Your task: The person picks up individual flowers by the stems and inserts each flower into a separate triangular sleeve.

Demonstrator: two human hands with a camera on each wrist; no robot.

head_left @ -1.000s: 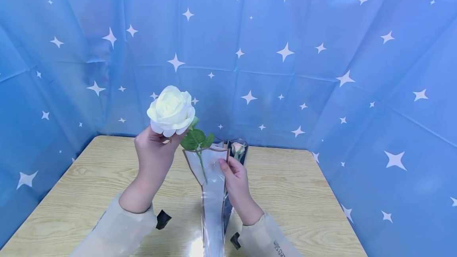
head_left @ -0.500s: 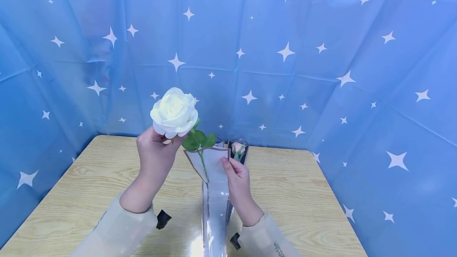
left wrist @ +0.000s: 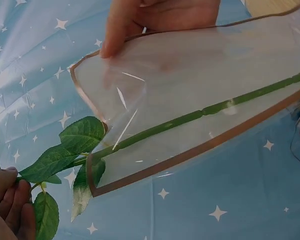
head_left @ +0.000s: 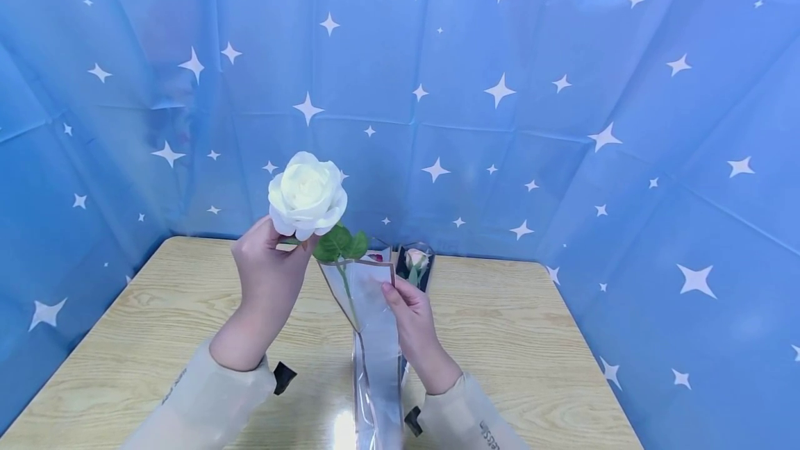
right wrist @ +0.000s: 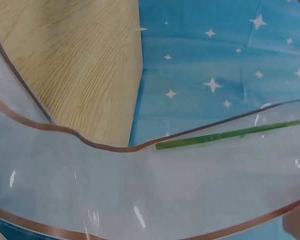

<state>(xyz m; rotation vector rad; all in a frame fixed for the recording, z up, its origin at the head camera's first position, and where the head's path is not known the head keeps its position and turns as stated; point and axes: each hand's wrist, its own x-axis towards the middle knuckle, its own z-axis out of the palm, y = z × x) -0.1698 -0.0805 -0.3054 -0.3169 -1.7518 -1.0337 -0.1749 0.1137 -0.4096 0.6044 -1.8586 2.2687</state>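
My left hand (head_left: 270,262) pinches a white rose (head_left: 307,193) just under its bloom, holding it upright. The rose's green leaves (head_left: 340,242) spread above the mouth of a clear flower sleeve (head_left: 378,311) with a brown border. With thumb and fingers, my right hand (head_left: 414,318) grips the sleeve's upper right edge. In the left wrist view the stem (left wrist: 200,112) runs down inside the sleeve, and the leaves (left wrist: 82,136) stay mostly outside its opening. The stem's cut end (right wrist: 162,145) shows within the sleeve in the right wrist view, close to one brown edge.
Behind the sleeve a pink rose (head_left: 415,260) lies in a dark-backed wrapper (head_left: 428,273) on the wooden table (head_left: 500,339). A small red bloom (head_left: 375,257) peeks out beside it. A blue curtain (head_left: 400,89) with white stars stands around the table's back and sides.
The white bloom has shifted slightly right. The sleeve's top has moved a little left with my right hand, and a red bloom now shows behind it. Both hands keep their hold.
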